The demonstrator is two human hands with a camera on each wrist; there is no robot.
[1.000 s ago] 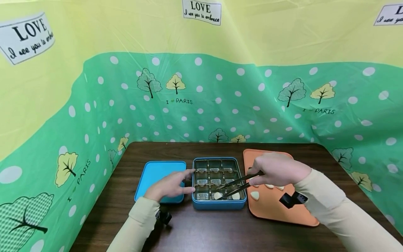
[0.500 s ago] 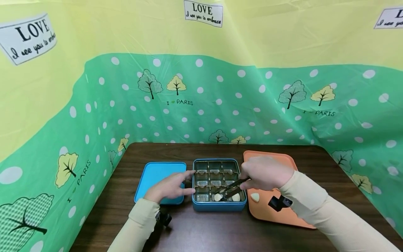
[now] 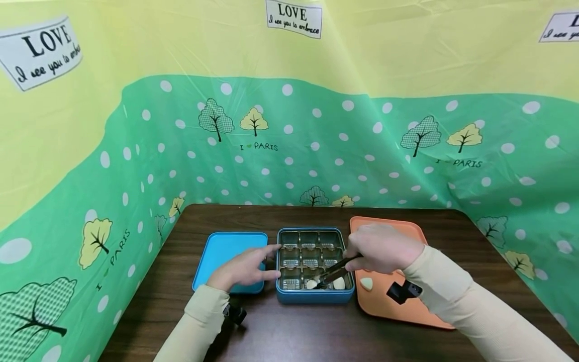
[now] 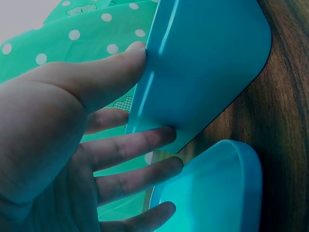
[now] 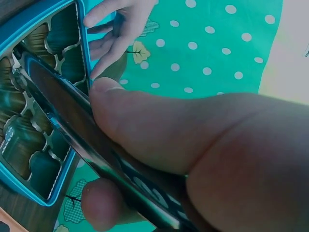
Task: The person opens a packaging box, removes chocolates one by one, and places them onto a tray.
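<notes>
A blue square box (image 3: 315, 296) with a clear divided insert stands in the middle of the table. My left hand (image 3: 242, 269) rests at its left side, fingers spread and fairly straight. In the left wrist view the thumb (image 4: 116, 67) is right at the rim of the box. My right hand (image 3: 384, 246) grips black tongs (image 3: 334, 272), which slant down into the front row. Their tips are right at a small cream-white ridged piece (image 3: 311, 284) in the front middle compartment. Another cream-white piece (image 3: 339, 283) lies in the front right compartment.
A flat blue lid (image 3: 226, 246) lies left of the box, partly under the left hand. On the right is an orange tray (image 3: 407, 309) with a cream-white piece (image 3: 366, 284) near its left edge, the right arm covering part. Printed cloth (image 3: 253, 176) encloses the table's back and sides.
My right hand has moved left and the arms of the tongs have come closer together by the ridged piece. The left hand stays put at the box.
</notes>
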